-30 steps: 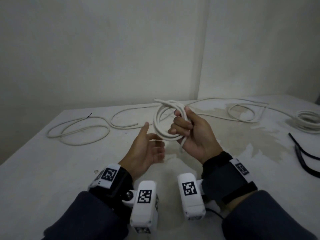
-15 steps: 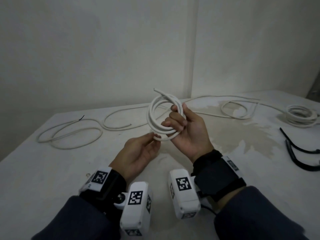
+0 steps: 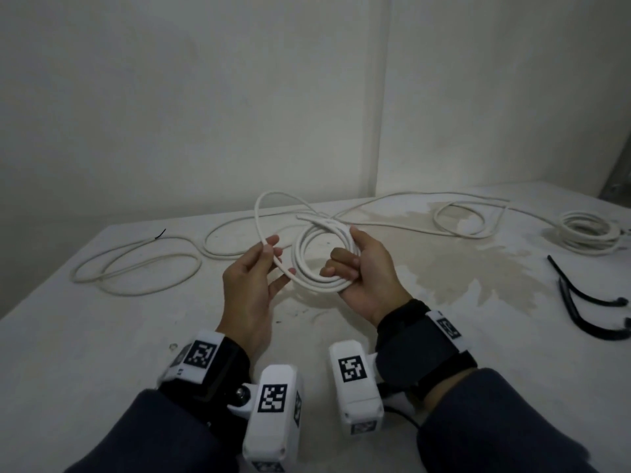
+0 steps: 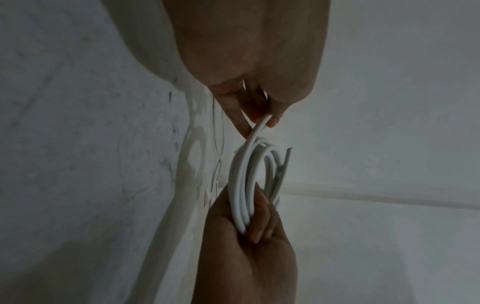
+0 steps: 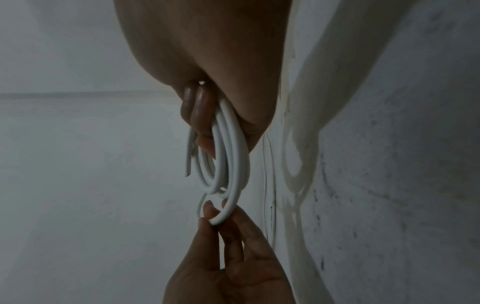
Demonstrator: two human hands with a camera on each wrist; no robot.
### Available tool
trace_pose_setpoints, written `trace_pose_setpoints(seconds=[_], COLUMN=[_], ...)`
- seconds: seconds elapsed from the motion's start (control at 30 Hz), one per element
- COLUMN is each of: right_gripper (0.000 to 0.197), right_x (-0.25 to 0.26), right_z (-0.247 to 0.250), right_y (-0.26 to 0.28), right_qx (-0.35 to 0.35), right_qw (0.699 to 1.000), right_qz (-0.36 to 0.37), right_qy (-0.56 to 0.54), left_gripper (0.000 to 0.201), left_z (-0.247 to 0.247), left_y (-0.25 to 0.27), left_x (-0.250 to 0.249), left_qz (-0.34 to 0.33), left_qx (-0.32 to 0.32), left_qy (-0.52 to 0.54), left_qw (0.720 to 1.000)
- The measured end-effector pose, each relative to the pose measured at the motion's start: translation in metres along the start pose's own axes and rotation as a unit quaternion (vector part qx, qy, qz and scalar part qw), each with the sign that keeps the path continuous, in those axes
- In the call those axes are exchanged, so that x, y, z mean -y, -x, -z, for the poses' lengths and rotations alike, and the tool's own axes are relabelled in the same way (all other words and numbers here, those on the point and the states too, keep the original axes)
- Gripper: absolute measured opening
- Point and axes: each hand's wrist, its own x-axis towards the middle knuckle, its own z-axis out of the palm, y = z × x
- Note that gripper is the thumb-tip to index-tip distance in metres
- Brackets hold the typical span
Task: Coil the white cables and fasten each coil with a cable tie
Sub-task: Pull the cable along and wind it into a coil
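My right hand [image 3: 345, 256] grips a small coil of white cable [image 3: 300, 268] above the table, fingers curled through its turns, thumb on top. My left hand [image 3: 271, 252] pinches the free strand [image 3: 256, 213] just left of the coil; that strand arcs up and back in a wide loop. In the left wrist view my left fingertips [image 4: 270, 121] pinch the strand above the coil [image 4: 244, 181]. The right wrist view shows the coil [image 5: 228, 152] under my right hand and the left hand [image 5: 215, 221] pinching the strand below. Black cable ties [image 3: 580, 298] lie at the right.
The rest of the white cable [image 3: 136, 264] trails in loose curves over the left and back of the white table [image 3: 102, 336]. A finished coil [image 3: 590, 233] lies at the far right. A stained patch marks the middle of the table; walls close off the back.
My left hand, open beside the coil a second ago, has taken the free strand and lifted it into a wide loop. The coil in my right hand has tilted flatter.
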Motion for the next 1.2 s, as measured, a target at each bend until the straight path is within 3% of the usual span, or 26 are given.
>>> trace_pose_setpoints(seconds=[0.17, 0.33, 0.53, 0.83, 1.03, 1.2], right_gripper=[0.019, 0.020, 0.050, 0.036, 0.033, 0.040], right_x=[0.001, -0.002, 0.001, -0.005, -0.005, -0.004], right_z=[-0.003, 0.001, 0.011, 0.005, 0.004, 0.006], right_y=[0.003, 0.001, -0.002, -0.002, 0.000, 0.001], right_qx=[0.011, -0.012, -0.029, -0.008, -0.004, -0.018], right_qw=[0.997, 0.992, 0.988, 0.982, 0.978, 0.978], right_qz=[0.013, -0.005, -0.081, -0.125, -0.133, -0.144], right_qy=[0.074, 0.125, 0.126, 0.142, 0.160, 0.152], left_gripper=[0.019, 0.026, 0.025, 0.023, 0.031, 0.036], left_z=[0.000, -0.004, -0.007, -0.003, -0.002, 0.000], left_y=[0.000, 0.006, 0.004, -0.001, 0.001, -0.001], left_x=[0.005, 0.005, 0.006, 0.006, 0.003, 0.002], left_qz=[-0.020, 0.079, 0.166, 0.243, 0.257, 0.243], left_qx=[-0.001, 0.092, 0.125, 0.129, 0.147, 0.166], left_qy=[-0.036, 0.036, 0.088, 0.176, 0.195, 0.143], left_qw=[0.999, 0.992, 0.974, 0.945, 0.935, 0.945])
